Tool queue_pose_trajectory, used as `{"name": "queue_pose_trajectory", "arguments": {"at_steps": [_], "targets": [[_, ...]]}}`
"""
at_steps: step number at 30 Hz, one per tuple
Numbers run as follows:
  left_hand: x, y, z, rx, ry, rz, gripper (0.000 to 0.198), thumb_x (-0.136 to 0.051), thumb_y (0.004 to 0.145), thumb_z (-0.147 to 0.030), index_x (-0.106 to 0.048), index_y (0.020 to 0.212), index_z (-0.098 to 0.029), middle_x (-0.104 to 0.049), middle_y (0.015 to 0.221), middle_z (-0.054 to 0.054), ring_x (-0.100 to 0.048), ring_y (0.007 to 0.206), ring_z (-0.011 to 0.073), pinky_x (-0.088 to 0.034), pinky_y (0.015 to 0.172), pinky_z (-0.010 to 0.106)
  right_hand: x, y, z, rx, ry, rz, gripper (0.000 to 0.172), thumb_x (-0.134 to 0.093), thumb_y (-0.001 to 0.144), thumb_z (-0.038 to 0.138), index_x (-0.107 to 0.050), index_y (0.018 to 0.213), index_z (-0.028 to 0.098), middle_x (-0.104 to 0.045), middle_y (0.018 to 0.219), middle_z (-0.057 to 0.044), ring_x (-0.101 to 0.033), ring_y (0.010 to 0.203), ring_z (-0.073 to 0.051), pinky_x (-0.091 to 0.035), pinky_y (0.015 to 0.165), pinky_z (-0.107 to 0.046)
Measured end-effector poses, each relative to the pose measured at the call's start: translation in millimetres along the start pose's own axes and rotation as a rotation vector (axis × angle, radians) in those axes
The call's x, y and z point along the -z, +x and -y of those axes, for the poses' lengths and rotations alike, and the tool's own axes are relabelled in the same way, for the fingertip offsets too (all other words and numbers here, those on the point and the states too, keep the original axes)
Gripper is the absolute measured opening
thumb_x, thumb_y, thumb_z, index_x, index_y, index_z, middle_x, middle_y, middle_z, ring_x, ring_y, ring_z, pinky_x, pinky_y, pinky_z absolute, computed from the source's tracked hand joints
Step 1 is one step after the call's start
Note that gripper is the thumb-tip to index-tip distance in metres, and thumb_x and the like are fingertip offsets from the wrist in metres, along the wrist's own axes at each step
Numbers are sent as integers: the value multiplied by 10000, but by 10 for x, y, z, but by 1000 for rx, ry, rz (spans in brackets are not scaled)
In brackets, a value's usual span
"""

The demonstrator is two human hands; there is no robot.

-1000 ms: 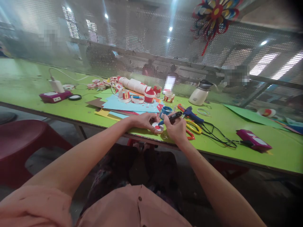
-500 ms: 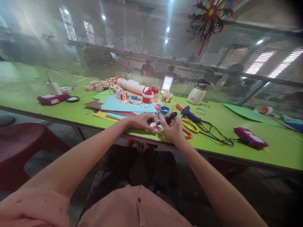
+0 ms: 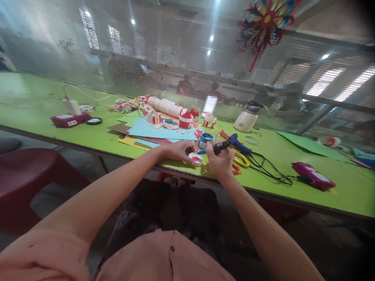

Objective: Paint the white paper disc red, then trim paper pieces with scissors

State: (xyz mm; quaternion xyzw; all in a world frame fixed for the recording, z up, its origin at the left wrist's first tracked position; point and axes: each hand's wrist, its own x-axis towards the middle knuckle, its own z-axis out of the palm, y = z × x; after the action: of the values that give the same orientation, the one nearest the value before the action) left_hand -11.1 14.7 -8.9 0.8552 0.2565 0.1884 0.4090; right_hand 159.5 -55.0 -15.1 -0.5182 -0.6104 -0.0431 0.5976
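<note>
My left hand (image 3: 179, 151) grips a small round white piece with a red centre (image 3: 195, 158) at the table's front edge, its fingers closed around the rim. In my right hand (image 3: 221, 163) is a black marker (image 3: 222, 145), held tilted with its blue tip pointing left. That tip hovers close to the white piece's upper right; whether they touch I cannot tell. Just behind the hands stands a small blue jar (image 3: 205, 141). Beside my right hand lie yellow handles (image 3: 241, 159) and a red-orange handle (image 3: 236, 169), partly hidden by it.
A blue glue gun (image 3: 239, 145) with black cable lies to the right, near a purple box (image 3: 313, 175). Coloured paper sheets (image 3: 164, 132), paper cups (image 3: 185, 120) and a white kettle (image 3: 246, 119) stand behind. Another purple box (image 3: 68, 120) sits left.
My right hand has drawn the marker a little to the right, away from the white piece's middle. My left hand keeps its hold, and more of the piece's face shows. The view shifted slightly.
</note>
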Motion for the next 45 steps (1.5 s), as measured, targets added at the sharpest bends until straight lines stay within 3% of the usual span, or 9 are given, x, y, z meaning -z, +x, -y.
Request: {"name": "queue_pose_trajectory", "arguments": {"at_steps": [5, 25, 45], "targets": [[0, 8, 7, -2, -17, 18, 570, -831, 516, -445, -560, 933, -167, -562, 820, -24, -507, 759, 134, -385, 673, 243, -31, -16, -16, -9, 40, 77, 256, -595, 788, 378, -525, 628, 191, -529, 515, 35, -507, 465, -117, -428, 514, -243], [-21, 1, -50, -45, -108, 19, 534, -837, 489, -443, -533, 828, -164, -548, 761, -36, -494, 710, 119, -370, 655, 249, -33, -9, -1, 15, 66, 123, 274, -606, 784, 398, -558, 633, 174, -543, 492, 38, -498, 448, -106, -413, 477, -225], [1, 16, 17, -48, 46, -13, 534, -808, 530, -478, -579, 887, -155, -570, 812, -17, -500, 757, 136, -357, 667, 250, -28, -18, -44, 58, 93, 206, 265, -589, 806, 359, -502, 625, 185, -471, 488, 57, -439, 443, -89, -363, 464, -218]]}}
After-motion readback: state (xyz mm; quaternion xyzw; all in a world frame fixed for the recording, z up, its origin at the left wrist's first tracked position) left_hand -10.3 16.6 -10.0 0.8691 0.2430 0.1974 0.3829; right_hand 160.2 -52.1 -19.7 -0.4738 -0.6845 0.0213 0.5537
